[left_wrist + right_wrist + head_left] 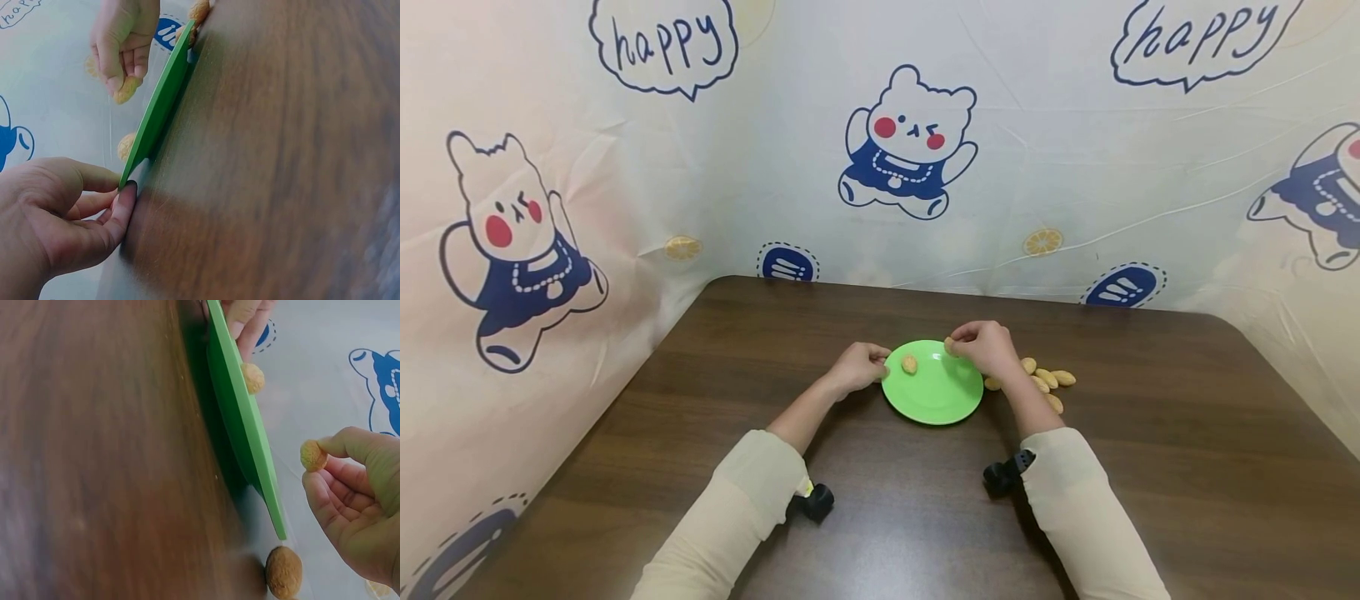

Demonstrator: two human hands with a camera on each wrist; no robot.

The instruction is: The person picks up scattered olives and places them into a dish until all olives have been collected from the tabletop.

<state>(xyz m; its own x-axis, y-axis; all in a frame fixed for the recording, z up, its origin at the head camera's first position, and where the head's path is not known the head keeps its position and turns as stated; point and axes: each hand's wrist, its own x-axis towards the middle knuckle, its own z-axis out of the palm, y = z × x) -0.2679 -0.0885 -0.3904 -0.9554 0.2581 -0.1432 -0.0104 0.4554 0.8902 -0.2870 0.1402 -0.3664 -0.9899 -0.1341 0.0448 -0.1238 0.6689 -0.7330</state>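
Observation:
A round green plate [934, 392] stands on the table with one unshelled peanut [909, 364] near its left rim. My left hand [859, 368] pinches the plate's left rim, as the left wrist view shows with fingers on top and thumb-side tip at the edge. Above the plate's far right part, my right hand [988, 346] pinches another peanut [314, 455] between thumb and fingertips, clear of the plate's surface. Several more peanuts [1047, 378] lie loose on the table right of the plate, partly hidden behind my right wrist.
The brown wooden table [910, 525] reaches back to a printed cloth [1045, 150] hung behind it and along the sides. Each wrist carries a small black camera; the left one [817, 502] and the right one [1000, 479] hang just above the tabletop.

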